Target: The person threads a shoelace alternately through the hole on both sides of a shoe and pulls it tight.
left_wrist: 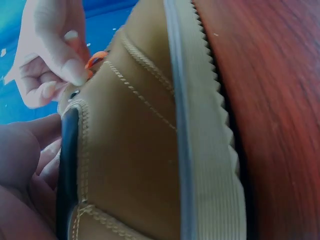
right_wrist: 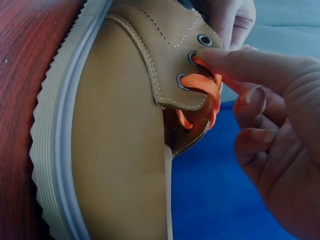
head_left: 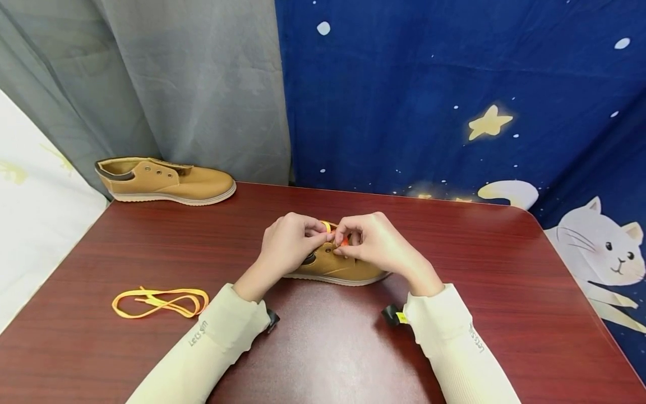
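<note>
Shoe between my hands: the tan shoe [head_left: 348, 272] stood on its sole in the middle part of the table [head_left: 515, 336], its toe toward the right edge.
Lace in it: an orange lace [right_wrist: 200, 84] ran through the lowest eyelet of the near flap and up to the middle one; the top eyelet was bare.
My right hand [head_left: 378, 240]: thumb and forefinger closed in a pinch on the lace at the middle eyelet, the other fingers curled.
My left hand [head_left: 285, 242]: bent over the shoe's opening, thumb and forefinger nearly together; I could not tell whether they gripped anything.
Second shoe [head_left: 197, 182]: without a lace, it stood at the table's far left corner, toe also to the right.
Loose lace [head_left: 162, 303]: looped flat toward the left edge, just beside my left sleeve [head_left: 229, 325].
Behind the far edge: a grey curtain [head_left: 202, 84] and a blue curtain [head_left: 404, 84].
</note>
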Demonstrator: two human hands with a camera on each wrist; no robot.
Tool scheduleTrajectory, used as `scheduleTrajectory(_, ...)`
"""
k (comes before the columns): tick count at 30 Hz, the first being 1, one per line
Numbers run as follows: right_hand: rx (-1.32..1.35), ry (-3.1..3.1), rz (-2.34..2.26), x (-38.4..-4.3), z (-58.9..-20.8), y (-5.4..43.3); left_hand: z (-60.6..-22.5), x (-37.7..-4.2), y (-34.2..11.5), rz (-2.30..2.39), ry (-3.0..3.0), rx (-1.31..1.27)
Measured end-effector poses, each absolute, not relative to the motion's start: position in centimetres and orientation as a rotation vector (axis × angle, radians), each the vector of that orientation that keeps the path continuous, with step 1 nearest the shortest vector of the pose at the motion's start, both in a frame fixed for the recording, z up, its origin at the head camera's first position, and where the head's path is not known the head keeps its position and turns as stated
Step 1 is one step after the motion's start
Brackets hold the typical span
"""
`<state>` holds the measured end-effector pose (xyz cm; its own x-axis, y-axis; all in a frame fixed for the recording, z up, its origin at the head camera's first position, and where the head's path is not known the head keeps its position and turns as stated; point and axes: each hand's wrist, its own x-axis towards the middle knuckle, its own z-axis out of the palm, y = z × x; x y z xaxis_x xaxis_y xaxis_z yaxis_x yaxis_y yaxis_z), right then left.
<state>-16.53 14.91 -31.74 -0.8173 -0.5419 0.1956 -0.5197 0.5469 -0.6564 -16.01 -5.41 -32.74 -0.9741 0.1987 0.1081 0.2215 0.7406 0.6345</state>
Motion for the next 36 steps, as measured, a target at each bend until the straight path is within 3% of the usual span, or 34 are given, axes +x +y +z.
scheduleTrajectory(14, -0.922, 2.753, -1.126, -16.6, -31.8, 14.9, -32.3, -16.5, -6.9, -1.143, -2.991, -0.676)
scheduleTrajectory(20, -0.904, 2.753, -1.112, -16.5, -31.8, 14.9, -32.4, -15.7, -6.8, -0.787, -3.018, -0.819)
scheduleTrajectory(32, -0.884, 2.763, -1.097, -16.4, -31.8, 14.8, -33.4, -15.3, -6.3, -0.935, -2.768, -0.707)
scheduleTrajectory(36, -0.885, 2.763, -1.096, -16.4, -31.8, 14.8, -33.6, -15.3, -6.4, -1.006, -2.632, -0.794)
